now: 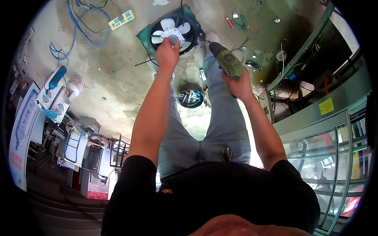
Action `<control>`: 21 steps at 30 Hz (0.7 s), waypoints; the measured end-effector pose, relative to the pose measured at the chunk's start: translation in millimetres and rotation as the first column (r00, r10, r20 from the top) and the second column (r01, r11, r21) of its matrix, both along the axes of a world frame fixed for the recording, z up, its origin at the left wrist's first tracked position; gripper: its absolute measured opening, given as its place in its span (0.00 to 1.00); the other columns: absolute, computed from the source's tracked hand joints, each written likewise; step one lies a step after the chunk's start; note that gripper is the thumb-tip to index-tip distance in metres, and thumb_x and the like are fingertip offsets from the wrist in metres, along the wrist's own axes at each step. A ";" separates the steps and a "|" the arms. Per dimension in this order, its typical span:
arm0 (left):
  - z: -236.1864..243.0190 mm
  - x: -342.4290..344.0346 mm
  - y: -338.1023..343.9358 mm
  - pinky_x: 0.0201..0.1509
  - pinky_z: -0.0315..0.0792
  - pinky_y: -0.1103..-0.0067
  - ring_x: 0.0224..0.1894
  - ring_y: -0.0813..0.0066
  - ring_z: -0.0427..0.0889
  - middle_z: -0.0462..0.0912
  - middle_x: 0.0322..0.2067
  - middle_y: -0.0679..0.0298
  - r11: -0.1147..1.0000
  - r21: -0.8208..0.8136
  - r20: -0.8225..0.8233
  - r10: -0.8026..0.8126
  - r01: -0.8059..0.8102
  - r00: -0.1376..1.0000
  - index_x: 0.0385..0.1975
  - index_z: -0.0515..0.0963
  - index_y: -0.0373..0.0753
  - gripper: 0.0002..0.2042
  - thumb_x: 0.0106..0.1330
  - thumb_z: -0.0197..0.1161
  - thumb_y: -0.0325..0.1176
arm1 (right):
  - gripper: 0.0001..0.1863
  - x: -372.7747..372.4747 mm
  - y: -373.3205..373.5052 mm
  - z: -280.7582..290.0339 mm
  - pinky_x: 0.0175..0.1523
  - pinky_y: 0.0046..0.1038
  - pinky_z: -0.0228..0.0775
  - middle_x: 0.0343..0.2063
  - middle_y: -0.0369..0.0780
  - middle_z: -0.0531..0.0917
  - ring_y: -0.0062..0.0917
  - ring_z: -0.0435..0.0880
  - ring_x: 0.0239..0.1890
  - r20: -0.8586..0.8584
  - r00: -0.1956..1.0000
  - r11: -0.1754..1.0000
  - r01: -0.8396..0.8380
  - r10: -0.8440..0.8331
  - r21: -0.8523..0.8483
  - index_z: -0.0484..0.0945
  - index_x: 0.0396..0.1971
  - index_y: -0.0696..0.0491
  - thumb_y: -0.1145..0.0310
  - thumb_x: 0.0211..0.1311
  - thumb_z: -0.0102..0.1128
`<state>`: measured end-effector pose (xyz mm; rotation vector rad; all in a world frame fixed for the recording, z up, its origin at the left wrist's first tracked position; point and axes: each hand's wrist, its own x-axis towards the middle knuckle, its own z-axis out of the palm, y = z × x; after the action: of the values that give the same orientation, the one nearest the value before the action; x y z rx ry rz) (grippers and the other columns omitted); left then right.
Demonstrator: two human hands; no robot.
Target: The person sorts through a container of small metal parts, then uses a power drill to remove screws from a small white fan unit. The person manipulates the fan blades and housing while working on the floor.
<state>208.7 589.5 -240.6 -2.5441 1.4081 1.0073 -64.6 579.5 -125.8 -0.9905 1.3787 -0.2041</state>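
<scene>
A fan (184, 28) with white blades sits in a dark green square panel on the floor in front of my feet. My left hand (167, 54) is closed at the white centre piece (176, 36) of the fan, its fingertips bent against it. In my right hand (239, 83) is a green and black cordless drill (229, 62), gripped by its handle. The drill's bit points up and left, close to the panel's right corner; whether it touches cannot be made out. Between my legs stands a round black bowl (190, 103) of small tools and parts.
A power strip (121, 19) and a coiled blue hose (91, 41) lie at the far left. Green-handled pliers (241, 24) and a red-handled tool (229, 22) lie at the far right. A glass-fronted cabinet (321, 153) flanks my right side; white equipment (59, 106) stands left.
</scene>
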 end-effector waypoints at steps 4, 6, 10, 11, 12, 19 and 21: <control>-11.7 6.6 -11.4 0.41 0.80 0.65 0.40 0.56 0.84 0.84 0.35 0.56 0.944 0.060 0.144 -0.330 0.325 0.933 0.39 0.76 0.37 0.21 0.57 0.73 0.47 | 0.18 9.8 -2.1 -38.7 0.49 0.31 0.75 0.39 0.46 0.87 0.32 0.86 0.42 -0.054 0.999 0.998 -0.009 0.006 -0.069 0.81 0.46 0.59 0.73 0.53 0.65; -20.6 4.0 -11.6 0.42 0.81 0.65 0.43 0.57 0.83 0.83 0.38 0.57 0.917 0.048 0.166 -0.399 0.397 0.902 0.41 0.76 0.37 0.23 0.56 0.74 0.47 | 0.15 18.3 -4.1 -56.9 0.46 0.28 0.75 0.36 0.42 0.87 0.25 0.85 0.38 -0.109 0.994 0.989 -0.031 0.015 -0.144 0.82 0.43 0.58 0.74 0.55 0.63; -29.3 -0.2 -13.7 0.43 0.81 0.65 0.47 0.57 0.81 0.82 0.41 0.57 0.923 0.110 0.187 -0.384 0.369 0.904 0.42 0.75 0.37 0.23 0.55 0.75 0.46 | 0.16 33.7 -18.6 -82.7 0.45 0.32 0.75 0.35 0.47 0.87 0.34 0.86 0.38 -0.218 0.972 0.987 -0.118 0.092 -0.111 0.81 0.42 0.60 0.70 0.52 0.65; -30.7 0.4 -12.9 0.43 0.80 0.65 0.47 0.57 0.81 0.82 0.41 0.56 0.927 0.100 0.188 -0.375 0.362 0.908 0.42 0.75 0.37 0.23 0.55 0.75 0.45 | 0.17 38.5 -21.9 -89.9 0.45 0.33 0.75 0.35 0.48 0.86 0.36 0.86 0.38 -0.235 0.967 0.983 -0.133 0.101 -0.124 0.81 0.42 0.60 0.70 0.52 0.65; -32.0 0.9 -12.3 0.44 0.80 0.65 0.46 0.57 0.82 0.82 0.40 0.56 0.931 0.089 0.190 -0.366 0.355 0.911 0.42 0.76 0.37 0.23 0.55 0.75 0.45 | 0.17 42.3 -25.0 -95.9 0.45 0.33 0.75 0.35 0.50 0.86 0.38 0.86 0.38 -0.252 0.961 0.980 -0.148 0.110 -0.137 0.81 0.42 0.60 0.69 0.51 0.65; -37.0 -3.0 -10.8 0.45 0.78 0.65 0.46 0.58 0.81 0.81 0.41 0.56 0.943 0.082 0.212 -0.334 0.323 0.919 0.41 0.76 0.37 0.22 0.54 0.76 0.43 | 0.17 57.2 -37.4 -122.2 0.46 0.34 0.75 0.34 0.50 0.86 0.41 0.86 0.38 -0.261 0.956 0.970 -0.179 0.132 -0.165 0.81 0.42 0.60 0.69 0.51 0.65; -38.0 -5.6 -7.5 0.46 0.78 0.66 0.46 0.58 0.81 0.81 0.40 0.56 0.945 0.054 0.237 -0.325 0.321 0.916 0.40 0.76 0.37 0.22 0.53 0.76 0.43 | 0.17 57.5 -38.0 -126.8 0.45 0.34 0.75 0.33 0.50 0.86 0.41 0.86 0.37 -0.266 0.955 0.967 -0.180 0.129 -0.179 0.81 0.42 0.60 0.69 0.51 0.65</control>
<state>203.1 582.0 -278.6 -2.2242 1.6620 0.6250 -7.1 541.5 -252.6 -1.3253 1.5228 -0.1023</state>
